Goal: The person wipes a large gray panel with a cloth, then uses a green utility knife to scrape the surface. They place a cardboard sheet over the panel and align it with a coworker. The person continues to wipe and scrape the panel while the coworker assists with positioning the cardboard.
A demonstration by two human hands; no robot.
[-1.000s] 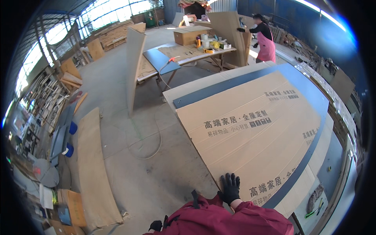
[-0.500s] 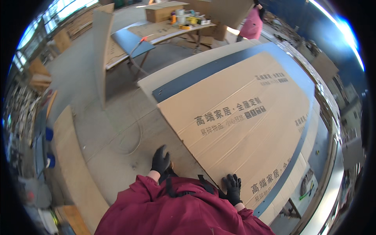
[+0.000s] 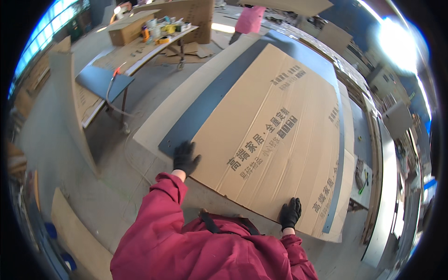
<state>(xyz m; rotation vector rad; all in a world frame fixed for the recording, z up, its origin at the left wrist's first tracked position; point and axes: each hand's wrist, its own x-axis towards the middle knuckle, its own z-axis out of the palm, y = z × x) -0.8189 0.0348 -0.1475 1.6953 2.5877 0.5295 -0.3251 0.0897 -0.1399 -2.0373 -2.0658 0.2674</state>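
A large brown cardboard sheet (image 3: 275,154) with black print lies flat over a blue-grey panel (image 3: 205,107), whose edges show along the left, far and right sides. Under both is a pale sheet (image 3: 151,128) that sticks out at the left. My left hand (image 3: 185,158), in a black glove, is at the near left corner of the stack, fingers spread over the cardboard and the panel. Farther right, my right hand (image 3: 290,213), also gloved in black, rests on the cardboard by its near edge with its fingers stretched out. Neither hand holds anything.
A worktable (image 3: 149,58) at the far left bears tapes, bottles and a cardboard box (image 3: 133,28). Upright beside it stands a tall board (image 3: 70,102). A person in pink (image 3: 249,19) is beyond the panel. Along the right runs a rack with boards (image 3: 382,186).
My left hand has come from beside my body onto the near left corner of the stack. My right hand still rests on the cardboard. The view has turned to the right.
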